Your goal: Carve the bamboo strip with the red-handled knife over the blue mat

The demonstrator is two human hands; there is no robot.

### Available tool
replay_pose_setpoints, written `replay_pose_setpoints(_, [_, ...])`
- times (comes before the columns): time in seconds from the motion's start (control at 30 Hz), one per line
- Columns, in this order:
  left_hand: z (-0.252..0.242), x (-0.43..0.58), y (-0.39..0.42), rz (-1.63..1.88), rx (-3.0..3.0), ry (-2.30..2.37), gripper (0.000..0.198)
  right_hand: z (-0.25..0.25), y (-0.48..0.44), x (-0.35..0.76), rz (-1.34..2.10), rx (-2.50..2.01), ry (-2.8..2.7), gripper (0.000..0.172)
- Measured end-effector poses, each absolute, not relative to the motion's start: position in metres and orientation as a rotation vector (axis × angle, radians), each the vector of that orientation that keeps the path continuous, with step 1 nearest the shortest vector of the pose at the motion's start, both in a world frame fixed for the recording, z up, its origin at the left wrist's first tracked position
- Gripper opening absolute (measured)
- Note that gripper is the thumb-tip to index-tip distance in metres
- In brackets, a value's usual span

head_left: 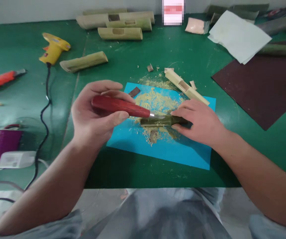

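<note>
My left hand (95, 113) is closed around the red wooden handle of a carving tool (121, 107). Its metal shank points right and lies over a short piece of dark green bamboo (155, 122); the cutting tip is hard to make out. My right hand (197, 121) grips the bamboo's right end between thumb and fingers. Beneath both lies a blue sheet (182, 152) strewn with pale shavings (152, 99). Just beyond my right hand, a pale split bamboo piece (176, 79) with a rectangular opening rests across the sheet's far edge.
A yellow hot glue gun (53, 49), a bamboo tube (84, 62) and a red-handled tool (1, 81) lie left. Notched bamboo tubes (120, 33) line the back. White paper (239, 36) overlaps a dark brown sheet (262, 89) at right. A purple box (11, 142) and cords sit near left.
</note>
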State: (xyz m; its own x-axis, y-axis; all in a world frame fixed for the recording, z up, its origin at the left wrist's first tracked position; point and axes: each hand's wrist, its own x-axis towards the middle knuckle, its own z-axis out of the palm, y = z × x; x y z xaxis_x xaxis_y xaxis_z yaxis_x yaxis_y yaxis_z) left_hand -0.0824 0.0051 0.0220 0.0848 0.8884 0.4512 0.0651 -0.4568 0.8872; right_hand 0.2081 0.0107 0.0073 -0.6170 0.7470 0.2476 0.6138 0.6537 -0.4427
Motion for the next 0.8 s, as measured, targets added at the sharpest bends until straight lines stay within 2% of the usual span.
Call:
replay_pose_setpoints(0.07, [0.017, -0.083, 0.01, 1.485, 1.607, 0.796, 0.058, 0.007, 0.011, 0.208, 0.441, -1.062, -2.461, 0.022])
replay_pose_setpoints(0.13, [0.013, -0.083, 0.013, 1.498, 1.599, 0.743, 0.059, 0.007, 0.011, 0.208, 0.442, -1.055, -2.454, 0.023])
replay_pose_setpoints(0.33, [0.012, -0.082, 0.008, 1.519, 1.689, 0.823, 0.055, 0.006, 0.01, 0.208, 0.434, -1.042, -2.451, 0.025])
replay_pose_setpoints(0.67, [0.024, -0.068, -0.005, 1.495, 1.869, 0.914, 0.063, 0.001, 0.011, 0.208, 0.439, -1.004, -2.438, 0.021])
replay_pose_setpoints(0.73, [0.026, -0.066, -0.005, 1.445, 1.972, 0.911, 0.06, -0.001, 0.012, 0.207, 0.442, -0.995, -2.434, 0.02])
replay_pose_setpoints(0.8, [0.029, -0.064, -0.005, 1.346, 2.124, 0.928, 0.046, -0.001, 0.012, 0.207, 0.448, -0.995, -2.432, 0.02])
